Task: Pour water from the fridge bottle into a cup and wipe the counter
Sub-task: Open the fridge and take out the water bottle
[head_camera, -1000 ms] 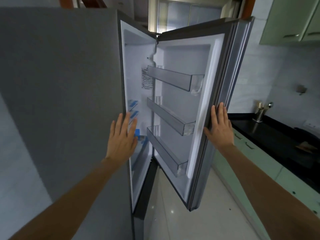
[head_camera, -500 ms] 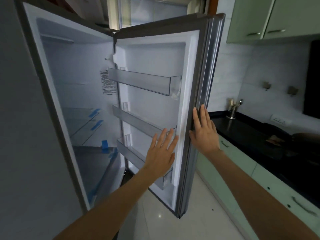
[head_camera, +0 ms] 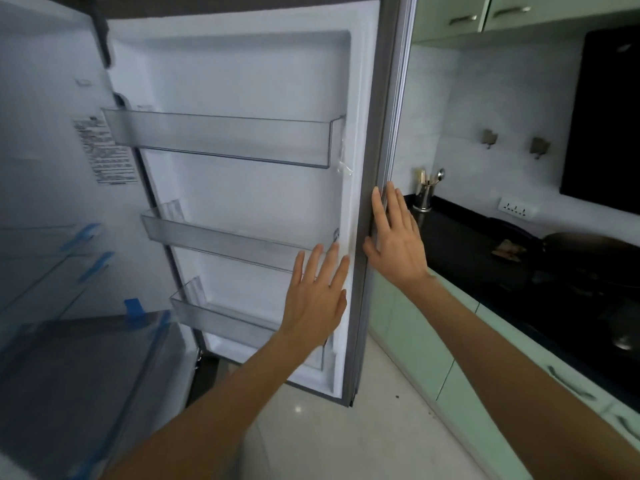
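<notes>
Door [head_camera: 242, 140] swung wider since earlier frame. Left hand [head_camera: 317, 299] flat on inner liner, right hand [head_camera: 394, 244] flat on door edge, nothing gripped. Bottle unseen; pouring, wiping outstanding.

We lose the top of the white-lined grey fridge door [head_camera: 242, 81] past the upper edge, and the fridge's interior [head_camera: 52, 202] runs off the left side, its glass shelves [head_camera: 45, 258] blurred. The printed white label [head_camera: 104, 150] on the inner wall is too blurred to read. Our left hand [head_camera: 317, 296] covers part of the lowest clear plastic door bin [head_camera: 221, 317]. On the black stone surface [head_camera: 485, 265], the dark pan [head_camera: 588, 251] and whatever lies beside it are too dim to identify. The right edge cuts off the black panel [head_camera: 606, 116] on the wall.
</notes>
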A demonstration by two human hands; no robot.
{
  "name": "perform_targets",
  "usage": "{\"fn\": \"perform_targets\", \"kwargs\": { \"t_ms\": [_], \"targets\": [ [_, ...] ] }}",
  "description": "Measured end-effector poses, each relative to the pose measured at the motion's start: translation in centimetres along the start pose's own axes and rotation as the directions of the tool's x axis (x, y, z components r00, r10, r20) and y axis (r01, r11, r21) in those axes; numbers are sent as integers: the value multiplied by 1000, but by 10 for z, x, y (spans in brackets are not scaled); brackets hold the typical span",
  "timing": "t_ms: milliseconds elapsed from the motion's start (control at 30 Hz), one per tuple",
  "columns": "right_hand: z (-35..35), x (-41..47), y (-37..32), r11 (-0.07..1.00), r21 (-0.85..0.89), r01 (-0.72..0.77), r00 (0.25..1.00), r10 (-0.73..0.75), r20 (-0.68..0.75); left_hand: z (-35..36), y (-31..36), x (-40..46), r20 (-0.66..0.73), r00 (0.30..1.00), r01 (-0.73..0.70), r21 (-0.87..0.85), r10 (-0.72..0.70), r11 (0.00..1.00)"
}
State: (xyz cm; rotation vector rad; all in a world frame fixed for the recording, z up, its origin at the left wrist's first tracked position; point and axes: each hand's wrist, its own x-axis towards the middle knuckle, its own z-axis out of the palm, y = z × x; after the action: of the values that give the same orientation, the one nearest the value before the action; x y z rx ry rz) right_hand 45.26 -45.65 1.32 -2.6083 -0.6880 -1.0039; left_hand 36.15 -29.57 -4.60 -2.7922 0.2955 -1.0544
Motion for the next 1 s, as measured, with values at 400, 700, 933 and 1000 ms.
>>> {"fn": "perform_targets", "kwargs": {
  "t_ms": [400, 700, 933, 1000],
  "targets": [
    [8, 14, 38, 997, 62, 38, 999, -39, 2, 10, 20, 33, 102, 983, 153, 26, -155, 988],
    [42, -60, 48, 935, 273, 227, 955, -269, 127, -5, 20, -38, 295, 825, 437, 210, -483, 875],
    [65, -71, -13, 789, 463, 404, 846, -515, 139, -38, 11, -90, 278, 655, 604, 367, -703, 708],
    [71, -68, -37, 742, 530, 410, 823, -552, 136, -49, 3, -102, 252, 615, 655, 366, -748, 661]
  ]
}}
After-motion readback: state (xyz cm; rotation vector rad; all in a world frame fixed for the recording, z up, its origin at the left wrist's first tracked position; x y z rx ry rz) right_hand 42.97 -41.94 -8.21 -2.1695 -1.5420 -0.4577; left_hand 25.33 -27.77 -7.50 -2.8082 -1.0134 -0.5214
